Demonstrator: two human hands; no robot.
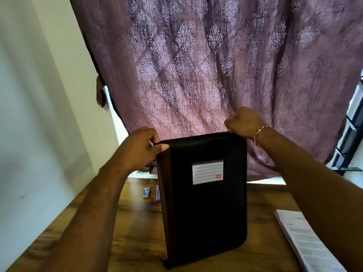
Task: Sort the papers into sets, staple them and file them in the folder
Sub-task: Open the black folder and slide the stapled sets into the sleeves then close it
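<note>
A black zip folder with a white label stands upright on the wooden table. My left hand grips its top left corner, thumb on the front. My right hand is curled at the top right corner, pinching what looks like the zip pull. A stack of printed papers lies flat on the table at the right, partly under my right forearm. A small blue stapler lies behind the folder, mostly hidden by it.
A small blue and yellow box sits on the table left of the stapler. A purple patterned curtain hangs close behind the table. A white wall runs along the left side.
</note>
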